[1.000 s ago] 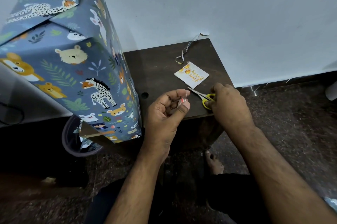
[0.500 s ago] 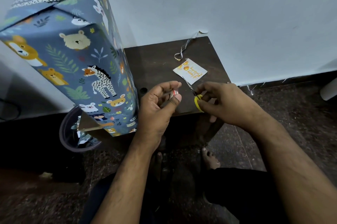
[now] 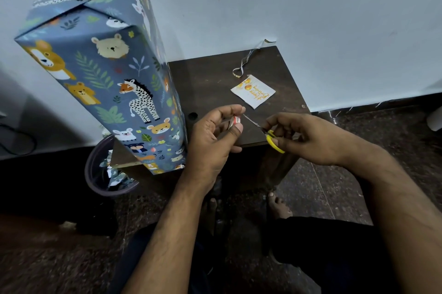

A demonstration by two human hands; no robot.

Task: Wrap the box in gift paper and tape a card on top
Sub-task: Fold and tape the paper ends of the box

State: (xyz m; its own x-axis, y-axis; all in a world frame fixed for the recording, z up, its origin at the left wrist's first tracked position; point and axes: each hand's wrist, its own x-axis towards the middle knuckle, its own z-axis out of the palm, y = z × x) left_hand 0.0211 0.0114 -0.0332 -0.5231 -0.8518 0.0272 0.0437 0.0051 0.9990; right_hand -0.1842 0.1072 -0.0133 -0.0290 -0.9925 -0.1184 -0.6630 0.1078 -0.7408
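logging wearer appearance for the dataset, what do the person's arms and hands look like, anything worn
Both forearms are bare right up to the frame edge, with no sleeves in view. The left hand and right hand wear no gloves, rings, watch or bands that show.

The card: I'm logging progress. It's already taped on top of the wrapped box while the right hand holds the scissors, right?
Not quite. The head view shows the card lying loose on the table, beside the wrapped box, not on it. The right hand does hold the scissors.
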